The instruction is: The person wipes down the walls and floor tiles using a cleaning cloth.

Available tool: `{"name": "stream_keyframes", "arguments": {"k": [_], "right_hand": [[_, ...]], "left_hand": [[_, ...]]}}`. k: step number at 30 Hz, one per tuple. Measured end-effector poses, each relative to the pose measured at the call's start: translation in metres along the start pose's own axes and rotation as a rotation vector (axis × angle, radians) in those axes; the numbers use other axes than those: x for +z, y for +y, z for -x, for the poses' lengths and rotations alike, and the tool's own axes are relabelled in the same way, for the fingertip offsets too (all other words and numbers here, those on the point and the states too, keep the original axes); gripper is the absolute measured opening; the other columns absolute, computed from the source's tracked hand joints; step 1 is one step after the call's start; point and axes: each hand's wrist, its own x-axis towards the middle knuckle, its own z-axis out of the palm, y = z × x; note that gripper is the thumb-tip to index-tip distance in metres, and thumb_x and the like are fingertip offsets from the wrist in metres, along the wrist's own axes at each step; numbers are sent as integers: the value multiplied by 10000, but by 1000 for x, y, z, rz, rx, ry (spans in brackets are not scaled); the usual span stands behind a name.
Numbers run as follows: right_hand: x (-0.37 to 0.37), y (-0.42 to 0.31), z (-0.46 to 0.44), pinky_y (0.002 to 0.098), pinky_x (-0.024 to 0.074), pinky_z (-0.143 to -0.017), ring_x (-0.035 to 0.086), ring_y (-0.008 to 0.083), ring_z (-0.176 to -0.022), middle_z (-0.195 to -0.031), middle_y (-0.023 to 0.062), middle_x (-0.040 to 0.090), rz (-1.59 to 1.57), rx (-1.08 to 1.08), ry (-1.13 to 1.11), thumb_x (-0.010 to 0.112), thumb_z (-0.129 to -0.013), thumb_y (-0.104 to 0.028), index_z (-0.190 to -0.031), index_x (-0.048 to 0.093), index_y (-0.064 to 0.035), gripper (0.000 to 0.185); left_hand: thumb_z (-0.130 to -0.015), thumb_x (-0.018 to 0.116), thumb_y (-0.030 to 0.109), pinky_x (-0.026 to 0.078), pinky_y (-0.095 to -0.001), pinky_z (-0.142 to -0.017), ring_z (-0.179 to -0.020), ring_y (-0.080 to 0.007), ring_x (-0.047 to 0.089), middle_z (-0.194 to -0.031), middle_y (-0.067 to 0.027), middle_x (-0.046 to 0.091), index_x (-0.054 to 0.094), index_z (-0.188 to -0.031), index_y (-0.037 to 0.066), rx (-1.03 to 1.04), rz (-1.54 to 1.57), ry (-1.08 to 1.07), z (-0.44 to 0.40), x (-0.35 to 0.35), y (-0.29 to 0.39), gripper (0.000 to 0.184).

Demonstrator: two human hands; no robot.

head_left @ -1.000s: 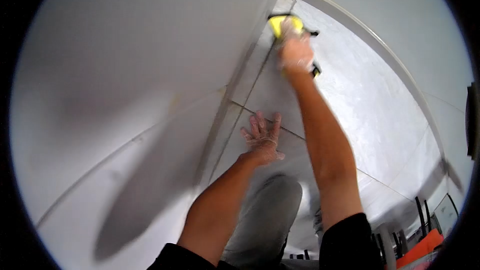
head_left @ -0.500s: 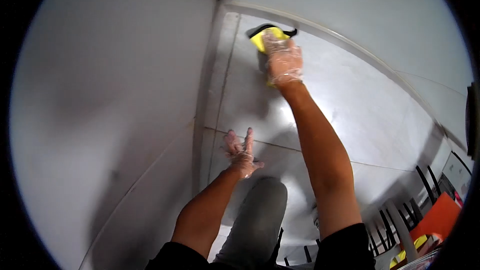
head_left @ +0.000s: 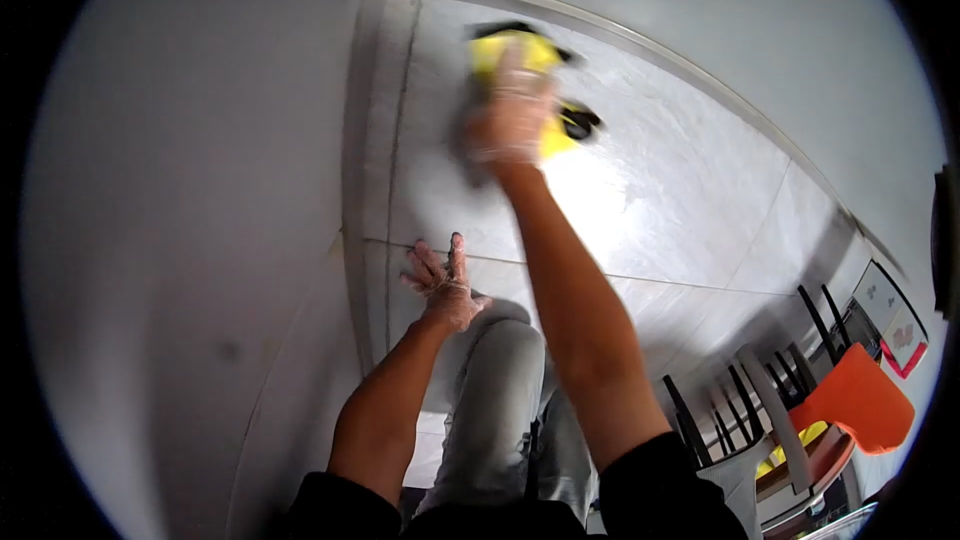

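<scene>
A yellow cloth with black edging (head_left: 490,53) lies on the pale tiled floor (head_left: 700,200), close to the corner of two walls. My right hand (head_left: 512,118), in a clear plastic glove, presses on it and grips it; motion blurs the fingers. Part of the cloth bulges out on the right side of the hand. Lower down, my left hand (head_left: 442,285), also in a clear glove, has its fingers spread and holds nothing. It is at the floor near a tile joint, beside my knee (head_left: 505,360).
A grey wall (head_left: 210,190) rises on the left, and another wall (head_left: 800,70) runs along the far side with a baseboard (head_left: 640,40). To the lower right stand several dark chair legs (head_left: 740,400), an orange chair seat (head_left: 860,402) and a white patterned panel (head_left: 893,315).
My right hand and the cloth have moved left and slightly toward me, and more of the cloth shows. The view has shifted right, revealing more of the chairs. My left hand stays spread.
</scene>
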Motion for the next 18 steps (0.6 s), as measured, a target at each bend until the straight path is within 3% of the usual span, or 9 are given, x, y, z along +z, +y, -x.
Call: {"name": "stream_keyframes", "arguments": {"k": [1, 4, 7, 8, 10, 11, 13, 15, 18], "right_hand": [[18, -20, 3, 562, 375, -1110, 471, 441, -1316, -1549, 226, 391, 136, -369, 169, 639, -926, -224, -1588, 318, -107, 745], [50, -64, 2, 458, 424, -1092, 518, 373, -1292, -1454, 244, 490, -152, -573, 251, 562, -959, -218, -1552, 414, -166, 613], [-2, -29, -14, 466, 360, -1144, 465, 353, -1337, -1567, 85, 455, -115, -710, -65, 539, -935, -292, -1540, 454, -166, 624], [-14, -9, -24, 462, 403, -1093, 505, 308, -1268, -1526, 73, 502, -32, -743, -227, 523, -946, -304, -1541, 456, -173, 612], [-44, 64, -31, 453, 434, -1021, 546, 290, -1170, -1538, 45, 495, -6, -776, -134, 553, -947, -329, -1558, 418, -181, 643], [-62, 100, -30, 463, 464, -959, 576, 310, -1082, -1200, 176, 603, 7, -635, -112, 630, -923, -308, -1560, 402, -194, 687], [-71, 216, -35, 493, 448, -922, 585, 315, -1043, -1452, 162, 549, 133, -730, 261, 667, -872, -292, -1543, 440, -176, 718], [-82, 330, -30, 490, 464, -846, 588, 328, -974, -1469, 153, 550, 293, -784, 629, 652, -818, -216, -1529, 446, -72, 755], [-112, 452, 19, 549, 464, -953, 592, 375, -1087, -1521, 169, 498, 346, -151, 404, 607, -911, -293, -1567, 363, -63, 737]], "left_hand": [[-748, 861, 525, -64, -790, -1089, -1442, -618, -229, -1552, -438, -250, -183, -1607, 211, 11, 18, 53, -2, 6, -4, 1388], [-625, 925, 564, -87, -801, -1068, -1430, -639, -226, -1549, -442, -251, -143, -1612, 189, 89, 14, 217, -20, 49, -26, 1502], [-664, 923, 506, -94, -760, -1105, -1441, -576, -293, -1543, -418, -302, -197, -1605, 187, -40, -22, 129, 5, 14, 9, 1497], [-668, 927, 492, -93, -752, -1111, -1444, -562, -301, -1541, -403, -325, -227, -1592, 175, -41, -25, 108, 3, 15, 10, 1512], [-675, 935, 464, -89, -735, -1123, -1450, -534, -316, -1537, -372, -369, -287, -1567, 151, -47, -16, 89, -1, 17, 9, 1546], [-688, 926, 453, -94, -721, -1134, -1452, -530, -316, -1543, -371, -358, -273, -1575, 159, -56, -14, 80, -1, 14, 12, 1521], [-714, 908, 433, -104, -693, -1158, -1455, -523, -316, -1556, -369, -337, -245, -1591, 176, -76, -25, 50, 9, 1, 24, 1471], [-713, 906, 444, -97, -687, -1164, -1458, -523, -310, -1561, -366, -331, -242, -1592, 176, -112, -27, 34, 14, -7, 35, 1470], [-710, 903, 464, -89, -679, -1171, -1465, -520, -299, -1568, -363, -321, -238, -1594, 177, -138, -50, 25, 17, -10, 38, 1471]]}}
